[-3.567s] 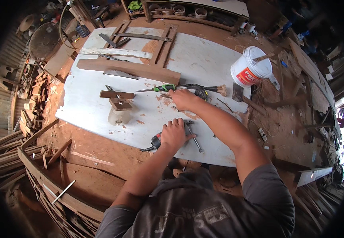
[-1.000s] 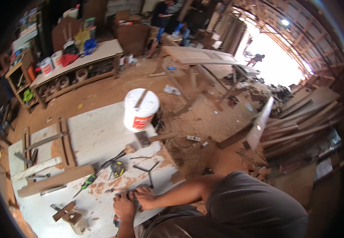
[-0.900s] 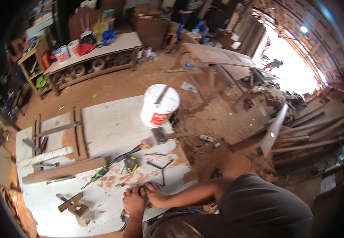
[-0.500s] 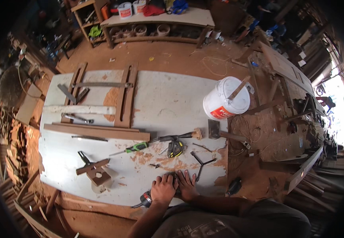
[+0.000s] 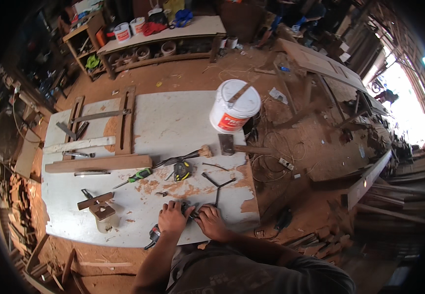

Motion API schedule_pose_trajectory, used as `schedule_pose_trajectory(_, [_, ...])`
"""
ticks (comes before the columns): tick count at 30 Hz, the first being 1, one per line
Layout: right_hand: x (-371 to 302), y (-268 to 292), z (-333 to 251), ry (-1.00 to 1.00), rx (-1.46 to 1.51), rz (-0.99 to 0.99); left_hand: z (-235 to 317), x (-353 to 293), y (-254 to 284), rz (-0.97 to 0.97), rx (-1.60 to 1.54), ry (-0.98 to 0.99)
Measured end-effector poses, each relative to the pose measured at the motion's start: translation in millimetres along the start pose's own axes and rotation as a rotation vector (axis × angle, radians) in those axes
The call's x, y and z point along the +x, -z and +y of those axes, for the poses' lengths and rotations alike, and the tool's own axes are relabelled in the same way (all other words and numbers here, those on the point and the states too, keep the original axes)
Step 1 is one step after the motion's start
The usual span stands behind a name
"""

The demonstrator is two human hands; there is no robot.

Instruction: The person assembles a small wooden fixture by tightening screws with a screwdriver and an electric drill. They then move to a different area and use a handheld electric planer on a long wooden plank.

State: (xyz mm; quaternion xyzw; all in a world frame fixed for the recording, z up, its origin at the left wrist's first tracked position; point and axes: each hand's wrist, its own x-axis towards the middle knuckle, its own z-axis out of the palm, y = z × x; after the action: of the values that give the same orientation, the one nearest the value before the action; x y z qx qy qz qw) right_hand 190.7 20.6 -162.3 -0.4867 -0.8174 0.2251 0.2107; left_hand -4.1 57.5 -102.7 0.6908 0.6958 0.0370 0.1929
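Note:
My left hand (image 5: 171, 217) is curled over a dark power tool (image 5: 154, 233) at the near edge of the pale worktable (image 5: 80, 228). A black and reddish end of the tool shows to the left of that wrist. My right hand (image 5: 211, 221) closes on the tool's dark front part (image 5: 189, 209) from the other side; the fingers hide much of it. Just beyond the right hand lies a black Y-shaped wrench (image 5: 217, 186). A black and yellow tape measure (image 5: 183, 170) and a green-handled screwdriver (image 5: 141, 175) rest farther off among wood dust.
A white lidded bucket (image 5: 235, 107) with a wooden stick on top stands at the table's right. A hammer-like tool (image 5: 226, 144) lies below it. Wooden strips (image 5: 97, 163) and a slotted wooden frame (image 5: 124, 120) are at the left. Cables (image 5: 291, 147) trail on the floor.
The view has swung, so the table and bucket sit farther left. My right hand's fingers, flatter and stretched before, are now bent in at the tool, and the hands are slightly farther apart.

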Motion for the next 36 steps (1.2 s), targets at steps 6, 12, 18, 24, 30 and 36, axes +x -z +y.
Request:
schedule_pose_trajectory(6, [-22.8,2.8,5.0,0.001,-0.263,-0.05,3.8,-0.9,-0.8,-0.02,0.009,-0.037])
schedule_pose_trajectory(12, [-33.1,-6.3,3.1,-0.028,-0.244,-0.012,3.5,-6.7,-9.6,-0.002,0.049,-0.062])
schedule_pose_trajectory(18, [-67.9,2.8,17.7,-0.198,-0.115,-0.151,8.9,-9.2,-2.0,-0.013,0.047,-0.031])
schedule_pose_trajectory(24, [-74.9,65.5,-16.8,-0.471,-0.009,-0.192,-3.1,-10.7,-16.4,-0.028,-0.003,-0.036])
schedule_pose_trajectory(30, [0.6,109.2,-35.5,-0.298,-0.036,-0.186,-1.2,-10.8,-3.5,-0.045,-0.038,-0.016])
schedule_pose_trajectory(36, [28.3,84.7,0.2,-0.426,-0.057,-0.248,-1.9,-9.0,-8.4,0.033,0.027,-0.071])
